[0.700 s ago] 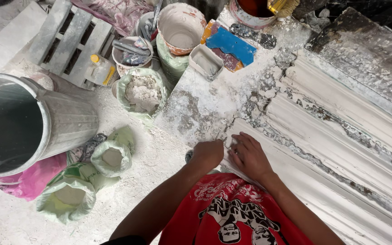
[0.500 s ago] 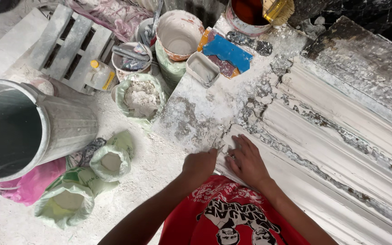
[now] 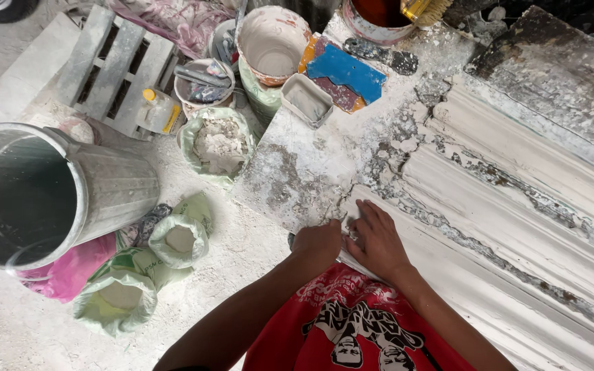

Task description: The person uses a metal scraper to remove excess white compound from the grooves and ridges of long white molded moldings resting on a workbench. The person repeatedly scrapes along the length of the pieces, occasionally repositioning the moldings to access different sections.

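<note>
Setting: dusty plaster workshop floor, with a spattered white work table [image 3: 311,172] running to the right.
Moulding: a long ribbed plaster cornice [image 3: 517,206] lay across the table, already cast, its edges ragged with crumbs.
Left hand [image 3: 317,246]: curled into a loose fist at the cornice's near left end; whether it held anything, I couldn't tell.
Right hand [image 3: 377,240]: fingers together, flat on that end.
Progress: trimming looked barely begun.
Nearby: a metal bin [image 3: 42,192] stood left, and open plaster sacks [image 3: 180,240] on the floor.

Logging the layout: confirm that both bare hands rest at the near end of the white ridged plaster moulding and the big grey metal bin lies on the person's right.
Wrong side. The head view shows the big grey metal bin on the person's left. Both hands, left hand and right hand, do rest at the near end of the white ridged plaster moulding.
</note>
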`<action>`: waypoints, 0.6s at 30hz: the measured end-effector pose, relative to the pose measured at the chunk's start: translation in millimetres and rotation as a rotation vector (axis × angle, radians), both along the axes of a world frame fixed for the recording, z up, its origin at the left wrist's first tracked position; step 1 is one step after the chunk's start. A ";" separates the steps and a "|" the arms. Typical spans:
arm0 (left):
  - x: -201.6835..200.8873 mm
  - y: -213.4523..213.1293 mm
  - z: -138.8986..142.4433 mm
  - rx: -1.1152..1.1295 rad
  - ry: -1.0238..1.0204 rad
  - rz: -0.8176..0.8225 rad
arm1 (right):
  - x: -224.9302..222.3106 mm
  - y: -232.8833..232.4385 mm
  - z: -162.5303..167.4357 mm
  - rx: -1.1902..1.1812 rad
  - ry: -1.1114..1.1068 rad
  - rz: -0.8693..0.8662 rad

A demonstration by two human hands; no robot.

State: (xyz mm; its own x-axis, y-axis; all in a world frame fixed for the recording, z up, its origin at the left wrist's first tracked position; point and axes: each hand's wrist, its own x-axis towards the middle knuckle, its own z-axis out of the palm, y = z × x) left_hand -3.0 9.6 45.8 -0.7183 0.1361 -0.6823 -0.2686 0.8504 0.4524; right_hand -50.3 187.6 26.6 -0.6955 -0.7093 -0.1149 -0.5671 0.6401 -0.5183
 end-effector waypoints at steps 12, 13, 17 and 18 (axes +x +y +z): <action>2.9 -17.4 -6.7 -0.052 0.079 -0.026 | 0.0 5.1 -1.0 0.055 0.045 0.014; 6.8 -17.1 -11.2 -0.078 0.121 -0.034 | 1.2 3.2 -3.2 0.056 0.052 0.006; 9.5 -1.6 -22.0 -0.073 0.130 0.003 | 3.4 9.2 -5.4 0.061 0.032 -0.020; 8.3 0.7 -25.0 -0.048 0.140 0.020 | 3.7 10.5 -6.7 0.050 0.025 -0.020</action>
